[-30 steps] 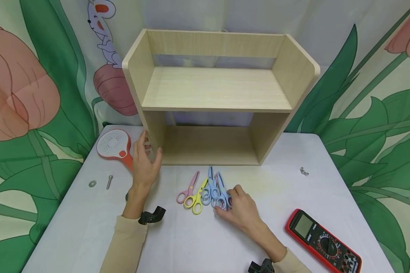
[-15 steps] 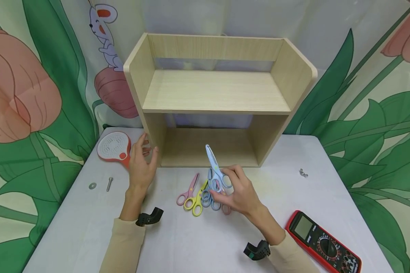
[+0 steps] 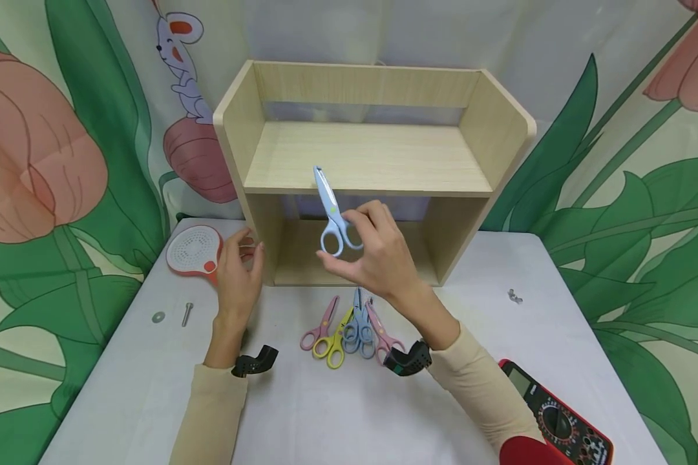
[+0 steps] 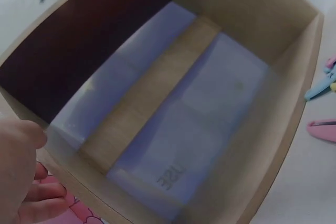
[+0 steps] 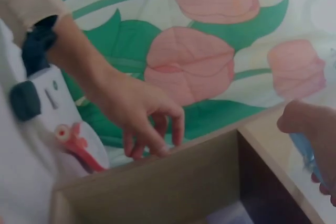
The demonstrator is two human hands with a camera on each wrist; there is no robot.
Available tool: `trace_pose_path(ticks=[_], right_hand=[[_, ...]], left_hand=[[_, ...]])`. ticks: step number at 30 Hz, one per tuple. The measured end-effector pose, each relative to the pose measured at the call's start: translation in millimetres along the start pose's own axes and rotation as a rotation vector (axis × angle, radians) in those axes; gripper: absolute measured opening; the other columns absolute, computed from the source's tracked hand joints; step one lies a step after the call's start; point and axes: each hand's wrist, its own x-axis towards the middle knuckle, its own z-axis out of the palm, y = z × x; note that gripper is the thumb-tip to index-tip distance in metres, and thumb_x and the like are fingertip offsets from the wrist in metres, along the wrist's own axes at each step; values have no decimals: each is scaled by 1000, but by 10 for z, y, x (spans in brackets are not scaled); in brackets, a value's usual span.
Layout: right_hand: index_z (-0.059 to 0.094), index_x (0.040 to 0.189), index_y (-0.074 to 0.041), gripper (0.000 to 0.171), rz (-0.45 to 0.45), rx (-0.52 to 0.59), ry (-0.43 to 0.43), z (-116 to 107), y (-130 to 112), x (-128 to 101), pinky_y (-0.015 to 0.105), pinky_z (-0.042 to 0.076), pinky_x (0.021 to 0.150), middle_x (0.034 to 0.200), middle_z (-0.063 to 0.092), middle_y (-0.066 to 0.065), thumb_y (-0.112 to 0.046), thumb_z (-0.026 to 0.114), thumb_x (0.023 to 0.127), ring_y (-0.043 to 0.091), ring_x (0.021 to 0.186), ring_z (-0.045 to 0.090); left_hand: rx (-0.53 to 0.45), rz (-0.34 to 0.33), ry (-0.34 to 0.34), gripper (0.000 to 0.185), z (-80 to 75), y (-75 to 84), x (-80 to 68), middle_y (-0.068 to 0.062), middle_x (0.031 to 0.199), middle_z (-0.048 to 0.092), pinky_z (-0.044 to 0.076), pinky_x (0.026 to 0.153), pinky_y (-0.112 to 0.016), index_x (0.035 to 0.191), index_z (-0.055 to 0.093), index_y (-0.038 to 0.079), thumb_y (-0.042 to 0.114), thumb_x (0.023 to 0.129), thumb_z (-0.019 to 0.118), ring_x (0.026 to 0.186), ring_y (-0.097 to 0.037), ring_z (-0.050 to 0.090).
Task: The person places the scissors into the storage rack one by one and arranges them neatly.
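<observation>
My right hand (image 3: pixel 378 255) pinches a pair of light-blue scissors (image 3: pixel 332 208) between thumb and fingers, blades pointing up, in front of the wooden desk shelf (image 3: pixel 360 155). In the right wrist view the scissors (image 5: pixel 303 148) are mostly hidden by that hand. At the shelf's lower left side, my left hand (image 3: pixel 238 274) rests with relaxed fingers; its thumb is by the panel's front edge. Several more scissors lie in a cluster before the shelf: pink scissors (image 3: pixel 320 327), yellow scissors (image 3: pixel 334 345), blue scissors (image 3: pixel 357 326) and another pink pair (image 3: pixel 380 332).
A red and white paddle-shaped object (image 3: pixel 194 250) lies left of the shelf, with a bolt (image 3: pixel 187 314) and a washer (image 3: pixel 158 317) nearby. A red and black multimeter (image 3: pixel 558 416) is partly under my right sleeve. Small metal pieces (image 3: pixel 514 296) lie at right.
My right hand has picked the light-blue scissors out of the cluster and raised them up and leftward to the shelf's middle board. My left hand has stayed beside the shelf.
</observation>
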Motion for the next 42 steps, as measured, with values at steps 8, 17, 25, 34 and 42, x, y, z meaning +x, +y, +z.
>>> trace_pose_path(ticks=[8, 17, 25, 34, 42], right_hand=[[72, 98, -1, 57, 70, -115, -34, 247, 69, 506, 39, 41, 72, 91, 60, 12, -52, 80, 73, 30, 84, 49], [75, 106, -8, 63, 291, -187, -276, 484, 93, 880, 38, 42, 75, 104, 62, 7, -66, 72, 79, 26, 93, 50], [69, 129, -16, 59, 339, -131, -473, 574, -3, 1089, 38, 42, 84, 119, 59, 4, -61, 61, 91, 23, 105, 50], [67, 132, -15, 57, 335, -99, -527, 660, -50, 1196, 37, 43, 86, 120, 59, 4, -57, 61, 94, 23, 106, 51], [69, 126, -8, 54, 245, -67, -307, 626, -74, 1078, 38, 42, 84, 113, 59, 8, -51, 67, 92, 26, 101, 51]], left_hand=[[70, -5, 24, 37, 16, -65, 2, -23, 107, 66, 61, 82, -47, 127, 57, -4, 9, 93, 69, 93, -34, 70], [124, 52, 26, 33, 66, -172, -25, -21, 99, 67, 62, 77, -44, 121, 62, -4, 7, 92, 71, 88, -33, 71], [126, 33, -2, 34, 37, -164, 3, -22, 100, 67, 63, 77, -44, 122, 62, -4, 7, 91, 72, 90, -34, 71], [126, 45, 0, 33, 41, -162, 0, -22, 100, 67, 63, 77, -44, 122, 62, -5, 5, 91, 71, 89, -34, 72], [116, 26, -29, 33, 19, -150, 13, -23, 101, 66, 63, 78, -43, 123, 61, -4, 5, 92, 70, 91, -34, 71]])
